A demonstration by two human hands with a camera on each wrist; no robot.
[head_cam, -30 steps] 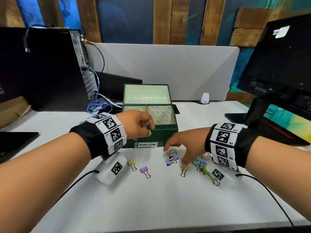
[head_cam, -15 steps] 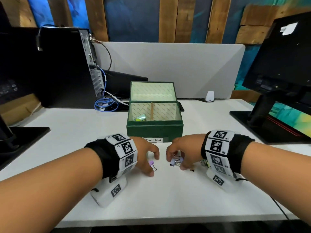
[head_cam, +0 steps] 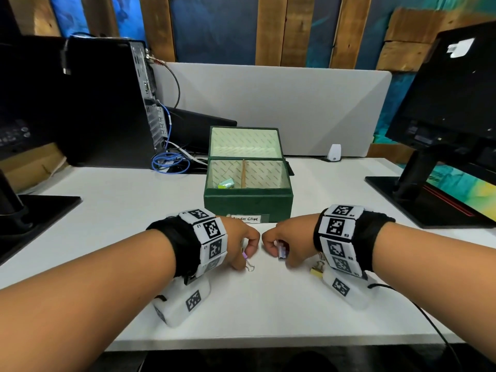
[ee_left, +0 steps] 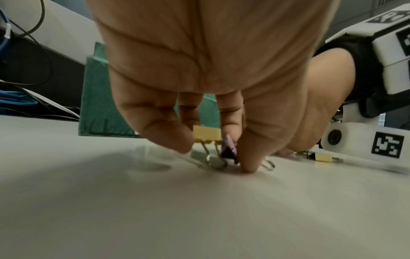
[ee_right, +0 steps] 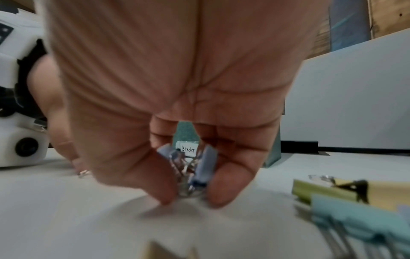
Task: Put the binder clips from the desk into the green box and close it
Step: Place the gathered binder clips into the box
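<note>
Two hands work at once: the left hand [head_cam: 240,244] pinches a purple clip [ee_left: 229,151] and the right hand [head_cam: 285,244] blue clips [ee_right: 200,168] on the table [head_cam: 268,304], so each grip should firm up before lifting to the open green box [head_cam: 247,204] just behind.

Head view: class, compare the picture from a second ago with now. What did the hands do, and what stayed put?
The left hand came back from the green box to the desk and now pinches a purple clip. The right hand closed on the blue clips. The box stays open with a clip inside; other clips still lie on the desk.
</note>
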